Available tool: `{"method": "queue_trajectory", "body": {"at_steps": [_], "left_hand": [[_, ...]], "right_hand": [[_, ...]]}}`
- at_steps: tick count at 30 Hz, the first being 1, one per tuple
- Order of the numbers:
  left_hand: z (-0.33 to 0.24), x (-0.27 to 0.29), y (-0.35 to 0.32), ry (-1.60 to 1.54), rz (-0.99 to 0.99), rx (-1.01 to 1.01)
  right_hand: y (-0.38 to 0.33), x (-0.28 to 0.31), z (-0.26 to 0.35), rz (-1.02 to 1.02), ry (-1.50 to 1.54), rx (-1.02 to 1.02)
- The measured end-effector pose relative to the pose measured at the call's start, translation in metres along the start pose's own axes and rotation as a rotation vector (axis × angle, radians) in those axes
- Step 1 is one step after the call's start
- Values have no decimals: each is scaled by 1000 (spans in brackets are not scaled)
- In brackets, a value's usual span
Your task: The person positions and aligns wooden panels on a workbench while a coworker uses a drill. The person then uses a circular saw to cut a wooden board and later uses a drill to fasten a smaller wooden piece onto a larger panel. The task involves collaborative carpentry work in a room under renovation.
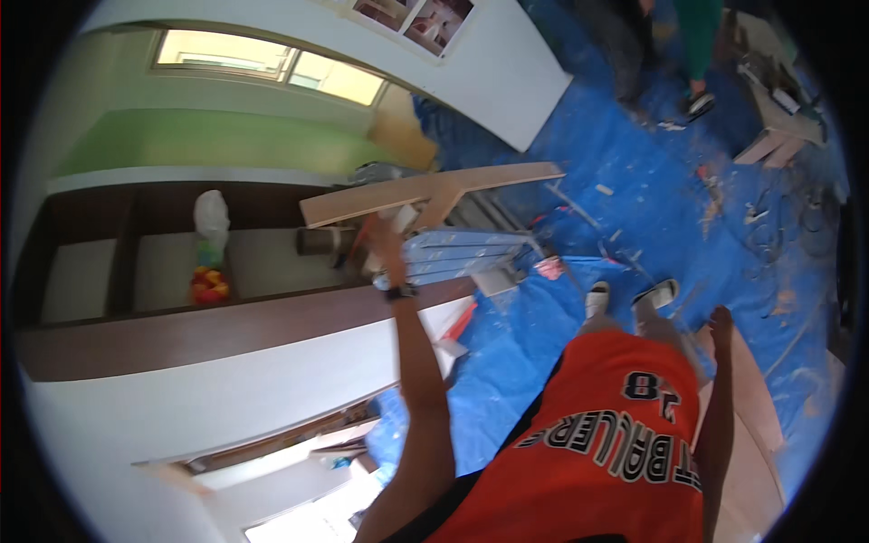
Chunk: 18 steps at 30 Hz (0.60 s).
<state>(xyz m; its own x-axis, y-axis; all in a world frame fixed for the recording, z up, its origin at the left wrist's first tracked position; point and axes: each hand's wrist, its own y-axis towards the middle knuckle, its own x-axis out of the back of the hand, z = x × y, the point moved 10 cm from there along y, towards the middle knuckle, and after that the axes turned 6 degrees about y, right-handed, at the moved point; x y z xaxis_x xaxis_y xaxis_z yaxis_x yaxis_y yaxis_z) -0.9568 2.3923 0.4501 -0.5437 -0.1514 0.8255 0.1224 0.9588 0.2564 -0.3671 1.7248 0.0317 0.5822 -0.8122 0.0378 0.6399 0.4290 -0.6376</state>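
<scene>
My left hand [387, 252], with a dark band at its wrist, reaches forward among things beside a brown shelf unit [181, 335]. Motion blurs its fingers, so their grip is unclear. Just beyond it lies a long, pale wooden piece [425, 188] with a short branch. A light-blue slatted panel [462, 253] is right next to this hand, and a dark cylinder [326, 241] lies on its other side. My right hand [720, 324] hangs low at my right, at the end of a curved pale wooden board [756, 398]; its fingers are too small and dark to read.
A blue sheet [597, 208] covers the floor, with scraps and cables on it. Another person's legs [625, 54] and a green-clad leg [692, 41] are at the far right, near a wooden bench [774, 86]. A white board [498, 72] juts out ahead. The shelf holds a bag of colourful pieces [209, 282].
</scene>
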Motion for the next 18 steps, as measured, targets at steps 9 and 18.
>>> {"method": "queue_trajectory", "body": {"at_steps": [9, 18], "left_hand": [[93, 170, 128, 787, -301, 111], [93, 147, 113, 303, -63, -88]], "right_hand": [[-108, -18, -50, -63, -327, -54], [-203, -13, -176, -194, -326, -185]]}}
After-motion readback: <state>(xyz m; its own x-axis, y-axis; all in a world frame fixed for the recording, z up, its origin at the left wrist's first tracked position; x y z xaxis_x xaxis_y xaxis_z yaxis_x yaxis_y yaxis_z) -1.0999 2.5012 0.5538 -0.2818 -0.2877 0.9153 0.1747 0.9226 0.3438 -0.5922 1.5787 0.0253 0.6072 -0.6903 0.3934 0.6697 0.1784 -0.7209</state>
